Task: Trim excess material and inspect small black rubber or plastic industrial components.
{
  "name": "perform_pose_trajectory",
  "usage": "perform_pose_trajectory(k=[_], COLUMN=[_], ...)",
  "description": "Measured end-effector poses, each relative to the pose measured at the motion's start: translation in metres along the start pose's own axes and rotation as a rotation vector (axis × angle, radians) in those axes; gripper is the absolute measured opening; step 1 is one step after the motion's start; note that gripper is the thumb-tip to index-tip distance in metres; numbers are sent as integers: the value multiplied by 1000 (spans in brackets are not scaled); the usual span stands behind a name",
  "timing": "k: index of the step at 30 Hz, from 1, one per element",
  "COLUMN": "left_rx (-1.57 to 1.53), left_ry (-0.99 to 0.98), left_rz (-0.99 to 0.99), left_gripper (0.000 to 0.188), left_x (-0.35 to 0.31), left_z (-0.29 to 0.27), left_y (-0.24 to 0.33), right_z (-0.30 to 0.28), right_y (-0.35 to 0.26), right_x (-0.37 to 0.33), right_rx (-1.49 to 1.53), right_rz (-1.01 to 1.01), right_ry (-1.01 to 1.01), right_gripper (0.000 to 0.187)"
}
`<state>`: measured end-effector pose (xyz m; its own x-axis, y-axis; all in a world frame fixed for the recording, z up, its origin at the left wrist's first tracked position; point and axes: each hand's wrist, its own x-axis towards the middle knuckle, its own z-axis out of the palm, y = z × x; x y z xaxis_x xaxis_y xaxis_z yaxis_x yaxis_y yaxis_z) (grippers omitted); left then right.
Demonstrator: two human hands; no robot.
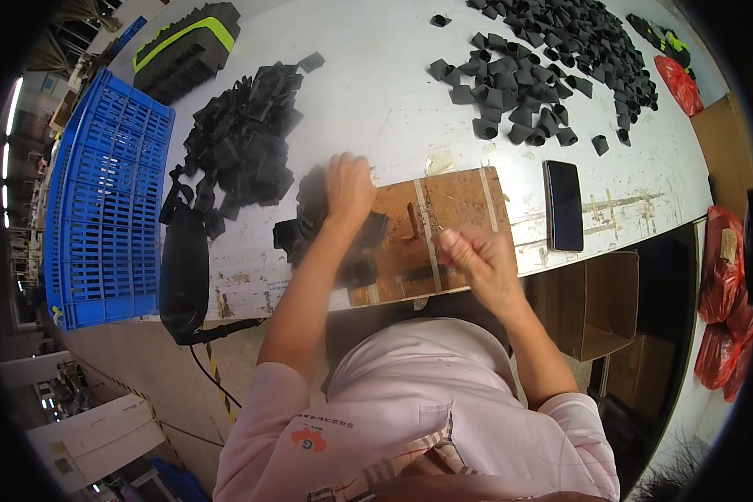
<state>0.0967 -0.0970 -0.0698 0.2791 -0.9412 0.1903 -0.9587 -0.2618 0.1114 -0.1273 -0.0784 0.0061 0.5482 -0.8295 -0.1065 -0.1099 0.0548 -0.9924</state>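
My left hand (350, 186), fingers curled and closed, is at the edge of a small heap of black fabric pieces (311, 201), by the left side of a brown board (464, 201). Whatever its fingers hold is hidden. Over the right part of the board, my right hand (485, 261) is closed in a pinch. Something thin and small shows near its fingertips, too fine to name. Pale strips cross the board, and a dark slot-like mark lies near its middle. Other black pieces lie under my left forearm, partly blurred.
Flat black pieces (247, 138) are heaped at left, beside a blue crate (113, 201) and a black bag (184, 276). Rolled black pieces (552, 58) spread across the far right. A phone (564, 206) lies right of the board; a cardboard box (607, 301) stands below the table edge.
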Motion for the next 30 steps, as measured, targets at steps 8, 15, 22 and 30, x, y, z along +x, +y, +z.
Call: perform_pose_trajectory(k=[8,15,22,30], left_rx=[-2259,-2386,-2531,-1152], left_ry=[-189,-53,-96,312], left_rz=[-464,-410,-488,-82], left_gripper=[16,15,16,15], left_x=[-78,-107,-104,-105], left_z=[-69,-66,-71,-101], left_y=[18,37,53,67], right_z=[31,51,50,42], right_y=[10,-4,-9,-4], right_x=[-5,-6,-5,-3], right_rx=[178,400,-106,-513], right_rz=[90,41,-177,-466], right_ry=[-67,39,132,250], right_gripper=[32,10,15,16])
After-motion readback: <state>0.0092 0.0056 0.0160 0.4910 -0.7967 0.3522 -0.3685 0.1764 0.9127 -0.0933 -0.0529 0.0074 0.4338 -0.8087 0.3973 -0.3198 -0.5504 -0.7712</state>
